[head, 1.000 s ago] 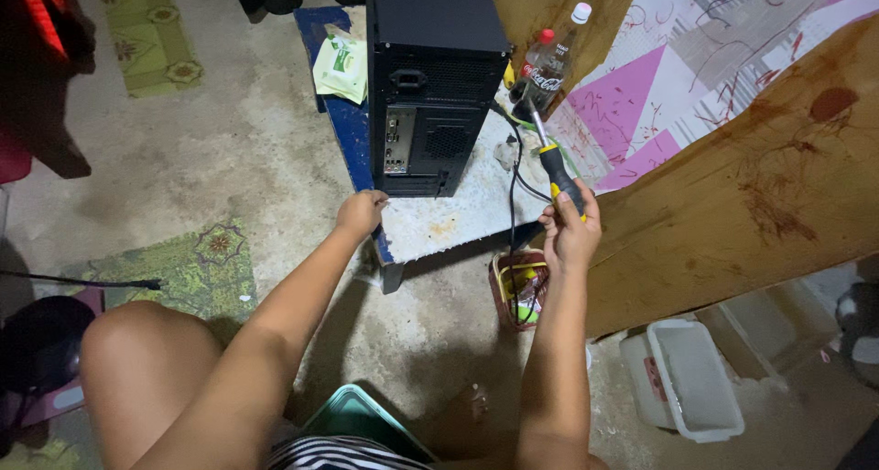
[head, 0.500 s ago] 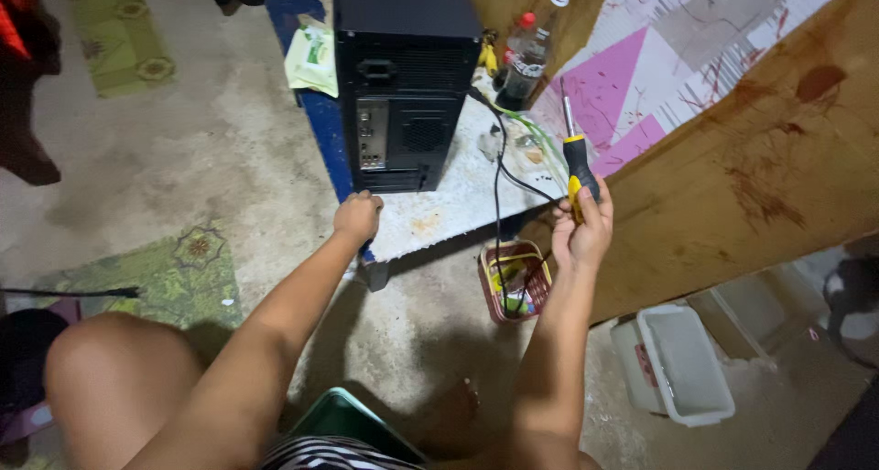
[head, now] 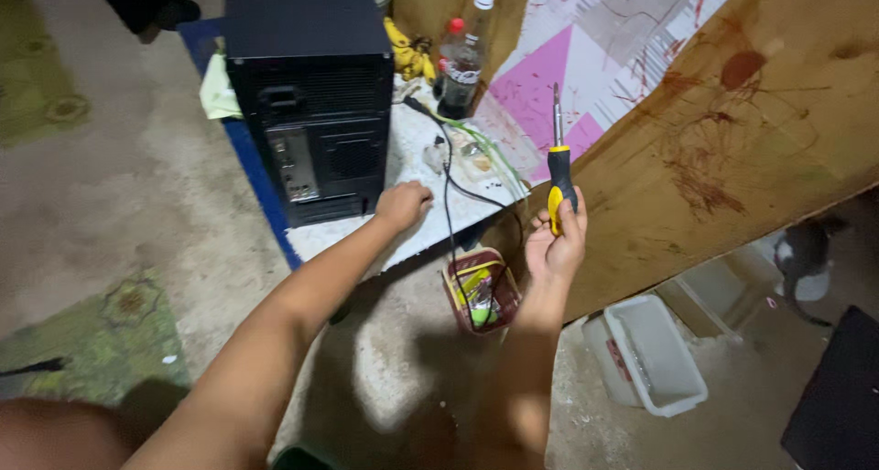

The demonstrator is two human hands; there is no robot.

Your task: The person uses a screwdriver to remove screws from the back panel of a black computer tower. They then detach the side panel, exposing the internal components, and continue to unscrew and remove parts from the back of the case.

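- The black computer tower [head: 309, 95] stands upright on the low tabletop [head: 417, 163], its rear panel with ports turned toward the person.
- The left hand [head: 403, 205] rests on the tabletop just beside the tower's lower right corner, fingers curled under in a loose fist, grasping nothing that can be seen.
- A black cable [head: 449, 186] trails from the tabletop down into a small red basket [head: 481, 291] on the floor.
- The right hand [head: 555, 241] is clenched round the yellow-and-black handle of a screwdriver [head: 558, 159], held upright in the air with its tip pointing up, well apart from the tower.
- Judgement: to work the rear-panel screws cleanly, the tip would need turning toward the case and seating square in the screw head, with the left hand bracing the tower against sliding.
- A white plastic tub [head: 655, 356] lies on the floor to the right.
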